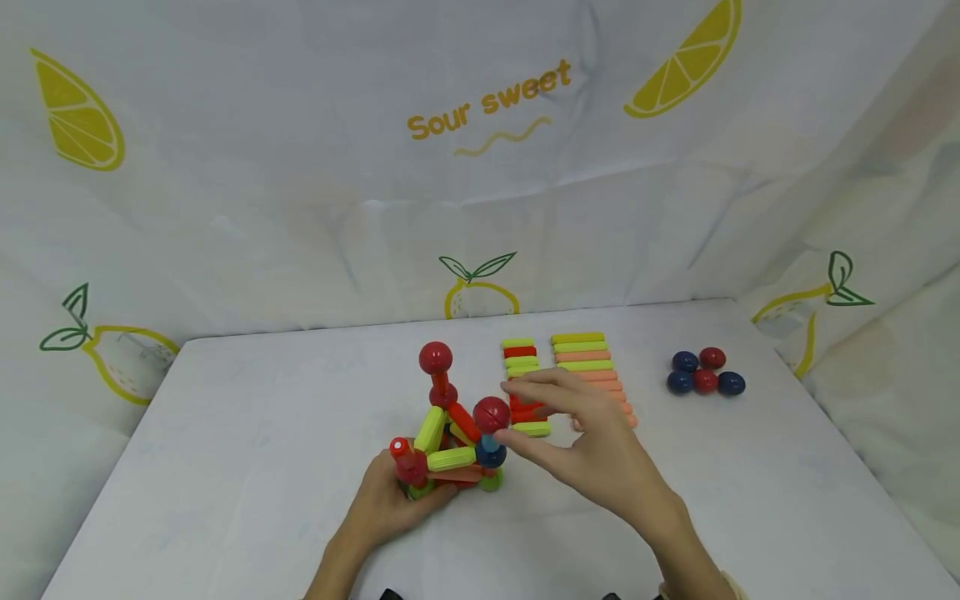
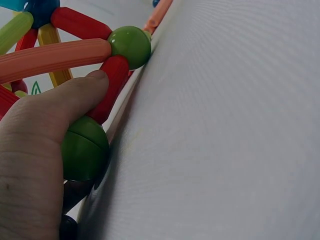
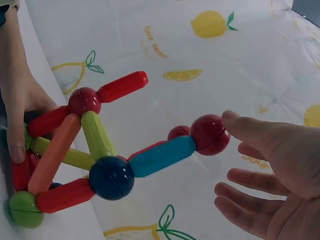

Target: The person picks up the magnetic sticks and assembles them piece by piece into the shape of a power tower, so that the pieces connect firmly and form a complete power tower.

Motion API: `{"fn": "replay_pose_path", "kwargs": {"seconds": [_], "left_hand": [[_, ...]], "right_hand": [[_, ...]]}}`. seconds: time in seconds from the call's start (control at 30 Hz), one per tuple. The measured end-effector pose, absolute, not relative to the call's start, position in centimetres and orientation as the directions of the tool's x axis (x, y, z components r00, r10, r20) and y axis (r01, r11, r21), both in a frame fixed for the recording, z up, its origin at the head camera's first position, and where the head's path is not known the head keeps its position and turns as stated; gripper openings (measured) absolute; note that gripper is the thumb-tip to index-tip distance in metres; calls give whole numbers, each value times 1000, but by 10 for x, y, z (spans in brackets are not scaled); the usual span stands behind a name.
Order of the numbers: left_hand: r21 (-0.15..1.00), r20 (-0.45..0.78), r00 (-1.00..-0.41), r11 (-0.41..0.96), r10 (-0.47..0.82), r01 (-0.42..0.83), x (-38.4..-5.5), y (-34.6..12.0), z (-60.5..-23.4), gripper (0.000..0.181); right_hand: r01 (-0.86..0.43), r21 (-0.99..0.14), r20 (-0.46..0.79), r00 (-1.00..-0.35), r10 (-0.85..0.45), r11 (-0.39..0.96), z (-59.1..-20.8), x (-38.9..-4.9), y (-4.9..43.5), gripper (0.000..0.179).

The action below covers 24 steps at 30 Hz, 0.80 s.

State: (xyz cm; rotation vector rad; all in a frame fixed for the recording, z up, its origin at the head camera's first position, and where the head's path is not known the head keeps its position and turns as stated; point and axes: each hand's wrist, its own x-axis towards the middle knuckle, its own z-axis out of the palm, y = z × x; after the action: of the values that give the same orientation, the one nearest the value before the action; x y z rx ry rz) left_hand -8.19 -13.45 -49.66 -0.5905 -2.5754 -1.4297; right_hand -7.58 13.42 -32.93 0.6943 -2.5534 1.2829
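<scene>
A structure of magnetic rods and balls stands on the table in front of me. My left hand grips its base from the left; in the left wrist view the thumb lies along a red rod between two green balls. On the right side, a light blue rod rises from a dark blue ball and carries a red ball at its end. My right hand is beside that red ball, thumb tip right at its surface, the other fingers spread and apart from it. Another red ball tops the back rod.
Two columns of loose rods lie behind the right hand: shorter red and yellow-green rods, and longer orange, yellow and green rods. Several dark blue and red balls are grouped farther right. A lemon-patterned cloth hangs behind the table.
</scene>
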Motion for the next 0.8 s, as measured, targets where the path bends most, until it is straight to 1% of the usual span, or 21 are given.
{"fn": "replay_pose_path", "kwargs": {"seconds": [0.1, 0.2, 0.3, 0.43, 0.57, 0.7, 0.8], "left_hand": [[786, 294, -916, 476, 274, 395, -82, -135, -498, 49], [791, 277, -921, 479, 275, 381, -82, -136, -499, 51], [796, 267, -924, 477, 274, 371, -83, -136, -498, 51], [804, 260, -927, 470, 272, 363, -82, -136, -497, 51], [807, 253, -929, 471, 271, 357, -82, -136, -497, 51], [807, 245, -932, 477, 266, 348, -82, -136, -496, 52], [807, 247, -932, 477, 266, 349, -82, -135, -495, 51]], "right_hand": [[-485, -698, 392, -874, -286, 527, -331, -79, 146, 46], [-501, -674, 445, -862, -243, 543, -334, -87, 163, 43], [-477, -656, 481, -861, -163, 585, -341, -98, 186, 39], [-379, -648, 470, -882, -46, 661, -358, -114, 227, 37], [-266, -633, 439, -897, 53, 727, -377, -124, 265, 39], [-185, -639, 410, -903, 127, 747, -392, -129, 292, 38], [-146, -645, 386, -909, 155, 751, -401, -134, 305, 35]]}}
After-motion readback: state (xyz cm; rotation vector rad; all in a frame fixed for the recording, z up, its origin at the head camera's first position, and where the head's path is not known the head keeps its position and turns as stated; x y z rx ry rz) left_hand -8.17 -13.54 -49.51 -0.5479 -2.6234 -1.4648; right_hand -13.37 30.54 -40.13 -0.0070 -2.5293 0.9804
